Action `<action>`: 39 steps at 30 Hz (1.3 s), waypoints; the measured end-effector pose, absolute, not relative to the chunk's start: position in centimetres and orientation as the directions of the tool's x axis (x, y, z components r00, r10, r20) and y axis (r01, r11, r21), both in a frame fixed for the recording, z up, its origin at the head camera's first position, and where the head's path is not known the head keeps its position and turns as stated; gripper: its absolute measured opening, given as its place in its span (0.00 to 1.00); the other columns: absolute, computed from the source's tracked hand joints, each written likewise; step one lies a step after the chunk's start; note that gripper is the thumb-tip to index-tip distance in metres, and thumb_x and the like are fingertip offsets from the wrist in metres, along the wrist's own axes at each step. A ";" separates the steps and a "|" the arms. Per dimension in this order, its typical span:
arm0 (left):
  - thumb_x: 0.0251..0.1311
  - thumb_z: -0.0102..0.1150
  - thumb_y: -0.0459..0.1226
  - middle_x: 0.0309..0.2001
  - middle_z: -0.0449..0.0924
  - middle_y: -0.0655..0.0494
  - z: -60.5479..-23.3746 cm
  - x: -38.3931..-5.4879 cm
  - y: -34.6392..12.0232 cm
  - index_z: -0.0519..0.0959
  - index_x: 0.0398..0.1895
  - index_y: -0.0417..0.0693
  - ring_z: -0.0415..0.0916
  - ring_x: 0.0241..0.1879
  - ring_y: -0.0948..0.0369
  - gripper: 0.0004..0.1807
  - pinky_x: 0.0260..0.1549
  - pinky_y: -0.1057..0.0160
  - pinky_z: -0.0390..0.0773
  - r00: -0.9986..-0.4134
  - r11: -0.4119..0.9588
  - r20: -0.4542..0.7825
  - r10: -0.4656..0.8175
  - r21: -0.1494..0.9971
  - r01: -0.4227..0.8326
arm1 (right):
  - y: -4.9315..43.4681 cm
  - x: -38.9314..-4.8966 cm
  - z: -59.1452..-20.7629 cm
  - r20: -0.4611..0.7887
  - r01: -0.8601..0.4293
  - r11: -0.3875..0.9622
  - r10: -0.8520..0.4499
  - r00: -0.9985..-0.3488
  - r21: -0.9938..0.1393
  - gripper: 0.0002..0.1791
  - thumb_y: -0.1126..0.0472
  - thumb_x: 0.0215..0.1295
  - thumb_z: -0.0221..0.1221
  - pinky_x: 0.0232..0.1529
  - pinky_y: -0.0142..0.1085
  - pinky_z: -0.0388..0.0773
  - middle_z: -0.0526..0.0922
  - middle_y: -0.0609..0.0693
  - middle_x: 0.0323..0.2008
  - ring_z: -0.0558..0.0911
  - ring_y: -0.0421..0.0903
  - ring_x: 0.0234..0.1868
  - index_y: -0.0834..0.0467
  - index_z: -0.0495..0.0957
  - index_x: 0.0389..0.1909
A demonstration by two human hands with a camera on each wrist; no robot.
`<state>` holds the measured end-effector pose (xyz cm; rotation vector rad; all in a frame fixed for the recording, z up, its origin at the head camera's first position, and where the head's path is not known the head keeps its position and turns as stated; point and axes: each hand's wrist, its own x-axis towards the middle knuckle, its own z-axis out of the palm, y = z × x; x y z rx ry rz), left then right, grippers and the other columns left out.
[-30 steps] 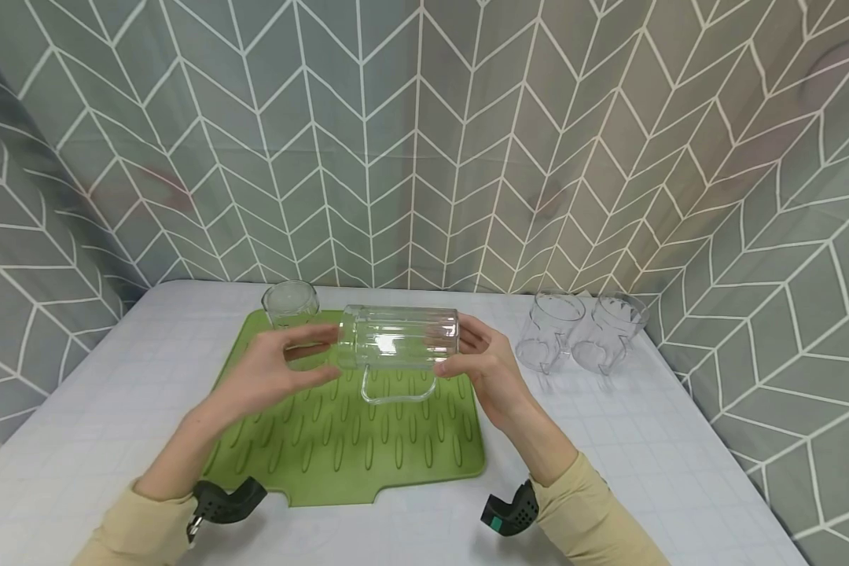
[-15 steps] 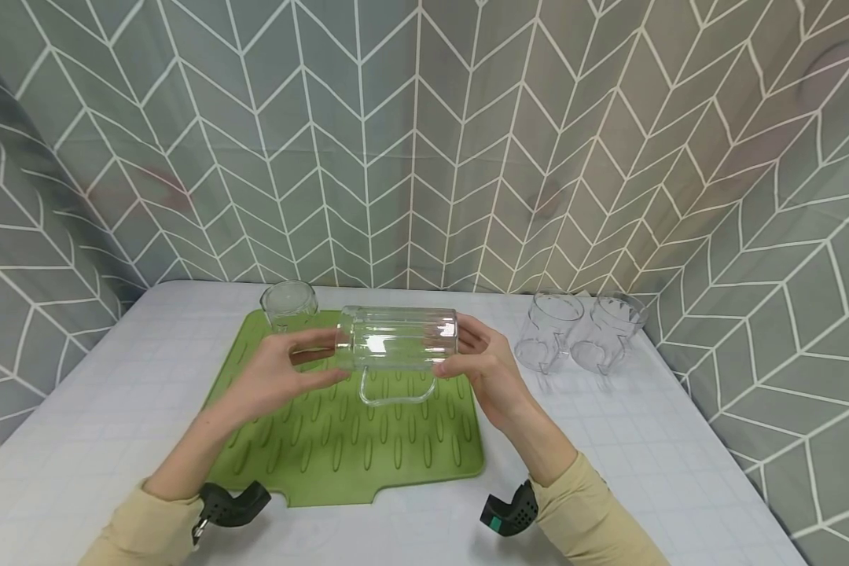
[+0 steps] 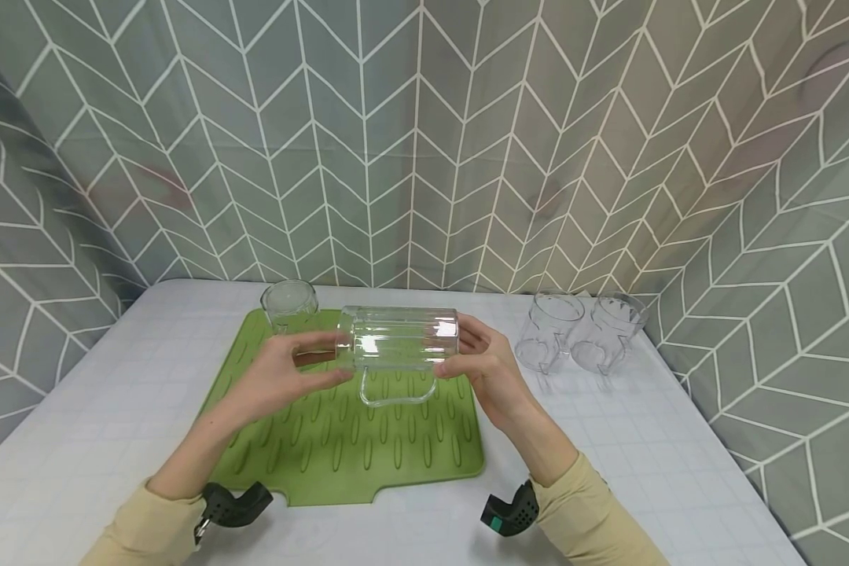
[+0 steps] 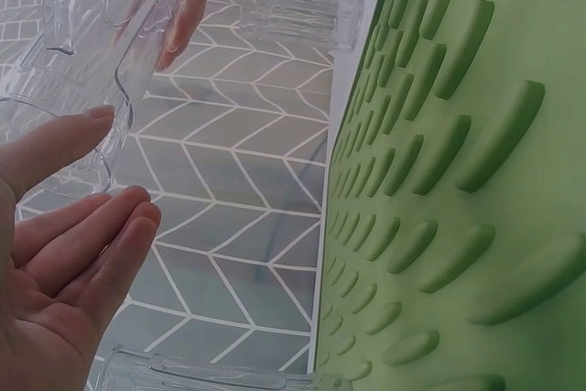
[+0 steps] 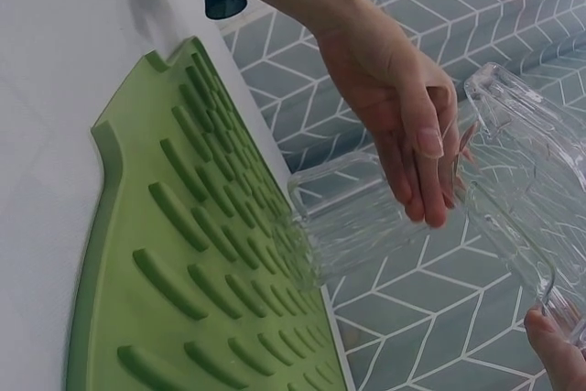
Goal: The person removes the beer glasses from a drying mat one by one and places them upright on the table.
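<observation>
A clear glass mug lies sideways in the air over the green ridged mat, its handle hanging down towards me. My right hand grips the mug's right end, thumb in front and fingers behind. At the other end is my left hand, its fingers fairly straight and its thumb stretched out just under the glass. In the left wrist view, that thumb overlaps the mug, with the fingertips close by its end. The right wrist view shows the mug beside the left fingers.
Another clear glass stands upright at the mat's back left corner. Two more glass mugs stand side by side at the back right of the white table. A patterned curtain hangs behind and along the sides.
My left hand has shifted slightly right, bringing its thumb from short of the mug's end to just beneath it. The right hand and the mug stay nearly still.
</observation>
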<state>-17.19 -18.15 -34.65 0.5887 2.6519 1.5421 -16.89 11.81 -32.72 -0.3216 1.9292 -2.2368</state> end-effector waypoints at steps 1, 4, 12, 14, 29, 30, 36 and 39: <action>0.57 0.72 0.48 0.63 0.78 0.48 -34.7 -17.2 -18.1 0.78 0.62 0.48 0.77 0.60 0.46 0.31 0.55 0.51 0.81 -0.928 0.441 0.171 0.331 0.841 0.312 | 11.8 -16.9 -32.7 0.054 -0.014 -0.149 -0.269 -0.962 -0.989 0.47 0.70 0.45 0.64 0.73 0.46 0.60 0.69 0.57 0.68 0.67 0.51 0.70 0.59 0.63 0.72; 0.57 0.72 0.47 0.62 0.79 0.48 -34.7 -17.2 -18.1 0.78 0.62 0.47 0.77 0.60 0.46 0.31 0.56 0.48 0.80 -0.926 0.430 0.170 0.337 0.847 0.312 | 11.8 -17.0 -32.7 0.064 -0.022 -0.151 -0.278 -0.959 -0.988 0.45 0.70 0.45 0.64 0.71 0.45 0.64 0.73 0.57 0.65 0.71 0.51 0.67 0.59 0.65 0.71; 0.57 0.73 0.46 0.62 0.78 0.48 -34.6 -17.2 -18.0 0.78 0.62 0.46 0.76 0.61 0.45 0.30 0.58 0.45 0.78 -0.926 0.404 0.172 0.335 0.862 0.307 | 11.9 -17.1 -32.9 0.083 -0.039 -0.152 -0.293 -0.953 -0.988 0.43 0.70 0.45 0.64 0.65 0.39 0.70 0.77 0.55 0.61 0.77 0.47 0.60 0.59 0.67 0.69; 0.56 0.73 0.45 0.62 0.79 0.48 -34.6 -17.2 -18.0 0.78 0.62 0.47 0.76 0.61 0.45 0.30 0.57 0.46 0.79 -0.927 0.394 0.171 0.334 0.868 0.302 | 11.9 -17.2 -32.9 0.087 -0.041 -0.157 -0.299 -0.950 -0.987 0.43 0.70 0.45 0.64 0.64 0.38 0.71 0.77 0.55 0.60 0.76 0.47 0.61 0.60 0.67 0.69; 0.56 0.73 0.45 0.61 0.80 0.48 -34.6 -17.3 -18.1 0.78 0.62 0.47 0.77 0.60 0.46 0.30 0.57 0.47 0.79 -0.925 0.379 0.168 0.341 0.876 0.299 | 11.9 -17.4 -33.1 0.099 -0.041 -0.185 -0.316 -0.943 -0.982 0.42 0.71 0.45 0.63 0.61 0.35 0.74 0.80 0.51 0.55 0.78 0.46 0.57 0.62 0.66 0.68; 0.56 0.73 0.45 0.61 0.80 0.48 -34.6 -17.3 -18.1 0.78 0.62 0.47 0.77 0.60 0.47 0.30 0.57 0.48 0.79 -0.925 0.379 0.168 0.341 0.876 0.299 | 11.9 -17.4 -33.1 0.097 -0.038 -0.186 -0.317 -0.943 -0.982 0.42 0.71 0.45 0.63 0.61 0.35 0.74 0.80 0.51 0.55 0.78 0.46 0.57 0.62 0.66 0.68; 0.55 0.74 0.44 0.60 0.81 0.49 -34.7 -17.3 -18.1 0.77 0.62 0.47 0.78 0.60 0.48 0.31 0.58 0.45 0.78 -0.925 0.378 0.177 0.336 0.874 0.305 | 12.0 -17.4 -33.1 0.082 -0.020 -0.188 -0.330 -0.941 -0.982 0.43 0.72 0.45 0.62 0.61 0.34 0.74 0.79 0.52 0.56 0.78 0.46 0.57 0.62 0.66 0.69; 0.55 0.74 0.44 0.60 0.81 0.49 -34.6 -17.3 -18.1 0.77 0.63 0.47 0.78 0.60 0.48 0.31 0.58 0.44 0.77 -0.924 0.370 0.183 0.336 0.877 0.308 | 12.1 -17.4 -33.1 0.083 -0.018 -0.189 -0.341 -0.936 -0.982 0.44 0.71 0.45 0.62 0.61 0.34 0.74 0.78 0.53 0.57 0.77 0.46 0.59 0.62 0.64 0.70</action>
